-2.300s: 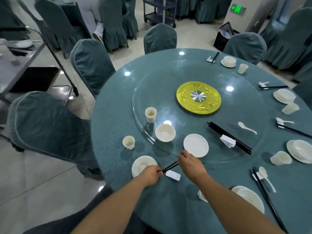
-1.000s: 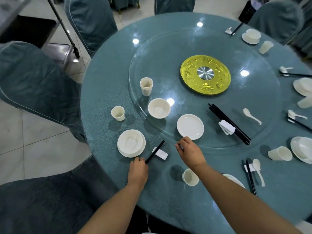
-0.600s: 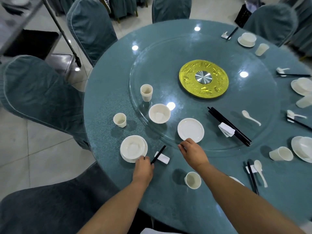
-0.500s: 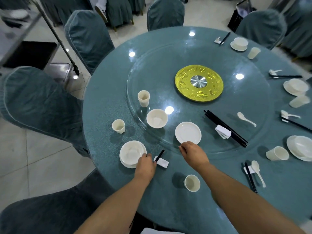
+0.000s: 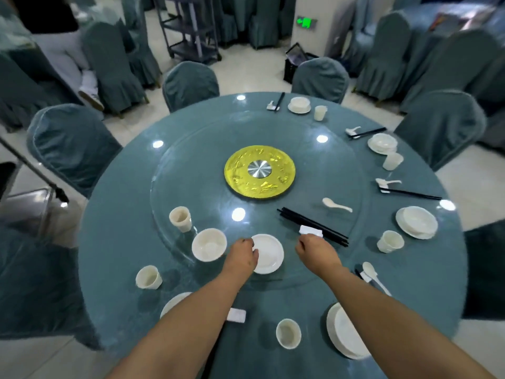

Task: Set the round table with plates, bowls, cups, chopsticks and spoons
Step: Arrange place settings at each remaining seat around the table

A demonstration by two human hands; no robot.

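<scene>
My left hand (image 5: 241, 255) sits at the left rim of a small white plate (image 5: 270, 253) on the glass turntable (image 5: 322, 165), thumb on top and fingers curled at the rim. My right hand (image 5: 314, 248), fingers curled, meets a white chopstick rest (image 5: 311, 231) lying against a bundle of black chopsticks (image 5: 322, 228); its fingertips are hidden. A white bowl (image 5: 209, 244), a cup (image 5: 180, 218) and a loose spoon (image 5: 337, 205) also stand on the turntable. Under my left forearm lie a plate (image 5: 170, 305) and another rest (image 5: 236, 314) of the near setting.
On the round teal table (image 5: 109, 242), cups (image 5: 149, 277) (image 5: 288, 333) and a plate with bowl (image 5: 344, 332) stand near me. Set places line the right rim. A yellow disc (image 5: 259, 170) marks the centre. Covered chairs (image 5: 71, 149) ring the table.
Both hands left the chopsticks and rest at the near setting and reached forward onto the turntable, left to the plate, right to the chopstick bundle. My view lifted toward the room.
</scene>
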